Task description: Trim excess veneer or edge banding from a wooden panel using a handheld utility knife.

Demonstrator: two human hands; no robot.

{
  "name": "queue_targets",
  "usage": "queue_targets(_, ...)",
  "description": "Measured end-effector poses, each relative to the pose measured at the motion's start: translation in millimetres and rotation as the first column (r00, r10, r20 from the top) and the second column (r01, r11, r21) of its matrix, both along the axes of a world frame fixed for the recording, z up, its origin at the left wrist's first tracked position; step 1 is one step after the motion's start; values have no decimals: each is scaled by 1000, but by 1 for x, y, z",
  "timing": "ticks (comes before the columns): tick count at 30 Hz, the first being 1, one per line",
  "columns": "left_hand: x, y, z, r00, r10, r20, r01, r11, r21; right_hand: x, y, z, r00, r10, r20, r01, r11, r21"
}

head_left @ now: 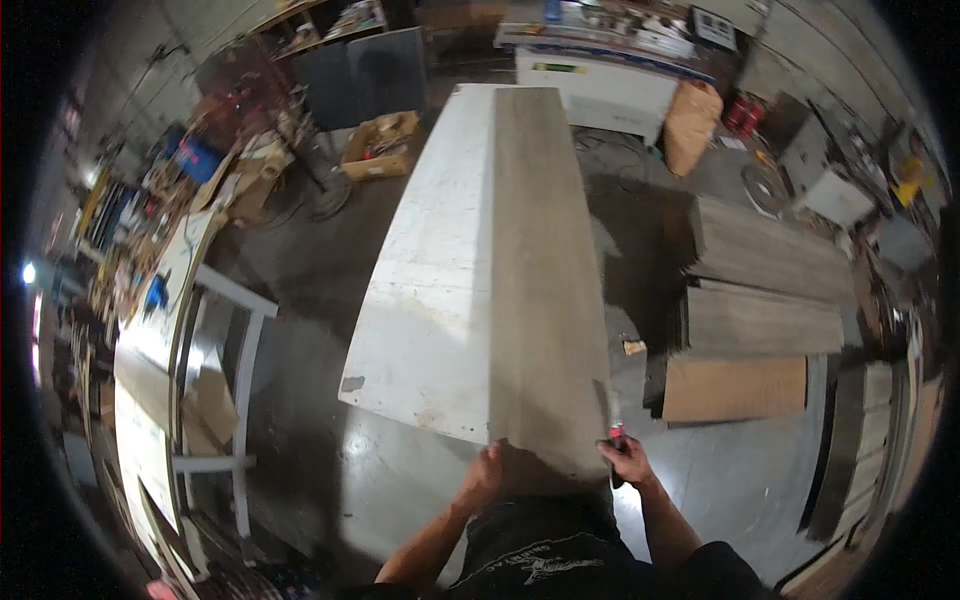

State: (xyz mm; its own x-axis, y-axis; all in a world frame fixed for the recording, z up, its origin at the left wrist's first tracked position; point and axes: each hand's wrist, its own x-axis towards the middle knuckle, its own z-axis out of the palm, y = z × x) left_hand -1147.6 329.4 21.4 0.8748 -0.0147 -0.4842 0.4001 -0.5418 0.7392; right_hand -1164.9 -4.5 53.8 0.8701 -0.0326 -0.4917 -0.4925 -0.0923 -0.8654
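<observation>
A long grey-brown wood-grain panel [545, 270] lies lengthwise along the right side of a white tabletop [425, 290], its near end close to my body. My left hand [484, 478] is closed at the panel's near left corner, fingers curled at the edge. At the near right corner, my right hand [630, 463] is wrapped around a small hand tool [618, 437] with a red and black handle. That tool stands upright beside the panel's long right edge; its pale metal end points away from me and is too small to identify.
Stacks of similar panels [765, 315] lie on the right, with a brown cardboard sheet [735, 390] before them. To the left stands a bench with a white frame [245, 400]. A cardboard box [382, 145] and a white machine table [590, 95] are at the back.
</observation>
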Motion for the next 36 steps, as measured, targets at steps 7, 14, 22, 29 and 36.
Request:
queue_targets(7,69,135,15,976,-173,129,166,984,69,27,122,29,991,125,-54,-133,975,-180)
queue_targets(14,125,129,74,911,-396,113,224,707,671,32,131,35,985,130,110,-47,829,-557)
queue_targets(22,107,55,-31,895,-200,400,-147,714,685,-126,75,-19,949,-282,-140,218,910,-352)
queue_targets(29,108,41,-27,870,-168,463,-219,710,669,-180,31,-67,786,-603,-136,574,794,-200)
queue_targets(36,106,39,-24,874,-146,463,-227,720,656,-97,10,-22,829,-558,-39,551,827,-109)
